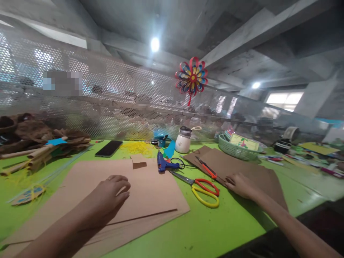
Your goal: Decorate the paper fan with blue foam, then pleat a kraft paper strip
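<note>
My left hand (114, 191) is over the light tan cardboard sheets (150, 193), its fingers loosely bent and the thumb apart, with nothing in it. Over at the right, my right hand (239, 184) has its fingers closed at the near edge of a darker brown cardboard sheet (258, 172). Between the hands lie scissors (205, 191) with one red and one yellow handle. An orange-handled cutting tool (209, 171) rests partly on the brown sheet. The blue glue gun (165, 163) is at the far edge of the tan sheets, beside a small folded cardboard piece (139, 162).
A phone (109, 148), yellow shreds (138, 147), a white jar (184, 140) and a green basket (236, 148) line the back of the green table (172, 238). Brown scraps (40, 143) pile up at left. A perforated metal screen (115, 96) stands behind, with a paper flower (192, 77).
</note>
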`<action>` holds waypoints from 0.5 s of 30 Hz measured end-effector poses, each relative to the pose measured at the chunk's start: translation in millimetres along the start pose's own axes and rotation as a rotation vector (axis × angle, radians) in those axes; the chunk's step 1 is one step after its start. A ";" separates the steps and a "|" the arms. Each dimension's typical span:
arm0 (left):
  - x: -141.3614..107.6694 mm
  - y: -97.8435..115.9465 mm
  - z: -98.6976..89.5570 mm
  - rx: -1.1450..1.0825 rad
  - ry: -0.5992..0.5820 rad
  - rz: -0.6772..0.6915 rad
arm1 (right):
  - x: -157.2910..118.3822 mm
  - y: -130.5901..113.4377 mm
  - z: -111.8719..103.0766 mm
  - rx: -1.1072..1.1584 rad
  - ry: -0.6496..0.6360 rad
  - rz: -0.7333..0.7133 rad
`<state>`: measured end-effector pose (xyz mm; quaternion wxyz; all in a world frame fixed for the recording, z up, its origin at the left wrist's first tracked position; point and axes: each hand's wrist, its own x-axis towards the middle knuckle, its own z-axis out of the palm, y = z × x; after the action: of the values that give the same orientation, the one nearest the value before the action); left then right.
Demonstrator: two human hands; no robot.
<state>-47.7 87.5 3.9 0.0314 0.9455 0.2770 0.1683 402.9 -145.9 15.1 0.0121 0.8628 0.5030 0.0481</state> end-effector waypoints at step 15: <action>-0.7 3.2 -3.3 -0.007 0.021 0.035 | 12.0 2.2 -7.8 0.109 -0.038 -0.076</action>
<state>-47.7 84.3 7.3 0.0289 0.9482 0.2604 0.1797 409.9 -136.8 23.9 -0.0234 0.8433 0.5369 0.0038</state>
